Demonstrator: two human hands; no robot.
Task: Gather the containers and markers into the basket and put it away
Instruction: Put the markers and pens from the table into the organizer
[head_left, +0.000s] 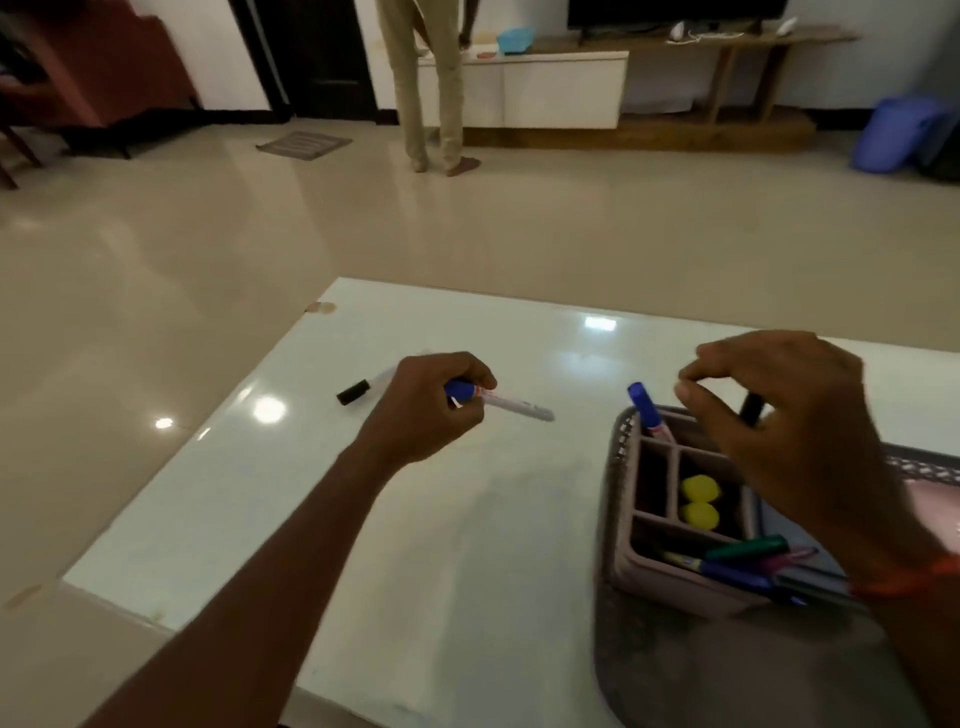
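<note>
Left grip (441, 400) clasps a marker (511, 404) pointing right toward the basket (621, 452); right grip (779, 415), released, hovers over it.

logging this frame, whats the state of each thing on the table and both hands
left hand: shut on blue-capped marker, lifted off table
black-capped marker: lying loose on table, capped
right hand: open, fingers curled above organizer, holding nothing
organizer: upright inside basket
upright blue marker: standing in organizer's far compartment
yellow caps: in middle compartment
marker bundle: lying in near compartment
</note>
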